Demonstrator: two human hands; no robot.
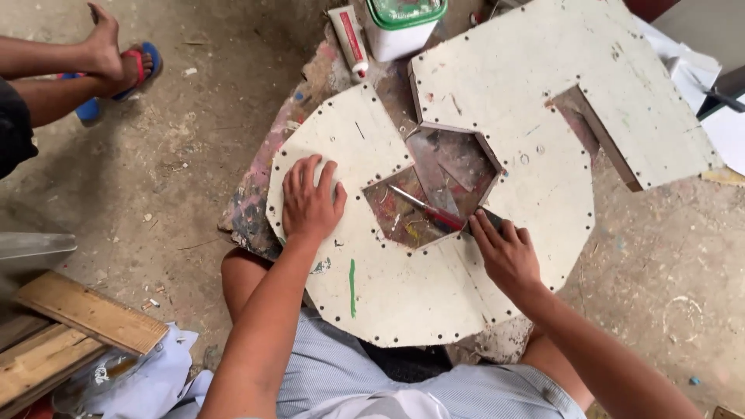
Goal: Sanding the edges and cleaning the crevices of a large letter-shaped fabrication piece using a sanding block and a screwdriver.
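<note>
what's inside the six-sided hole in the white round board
Inside the hexagonal hole lie a red-handled tool, pale flat scraps and a paint-stained surface. The right hand covers the tool's end at the hole's edge.

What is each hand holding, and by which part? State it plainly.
Right hand grips the red-handled screwdriver by its handle end. Left hand holds nothing, pressing flat on the white round board.

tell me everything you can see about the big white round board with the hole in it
The white round board looks like painted plywood, scuffed and paint-flecked, with small dark holes along its rim and a green streak near the front. A hexagonal opening sits mid-board. It lies flat over the person's lap. The left hand presses it flat; the right hand rests at the opening's edge, by a red-handled tool.
</note>
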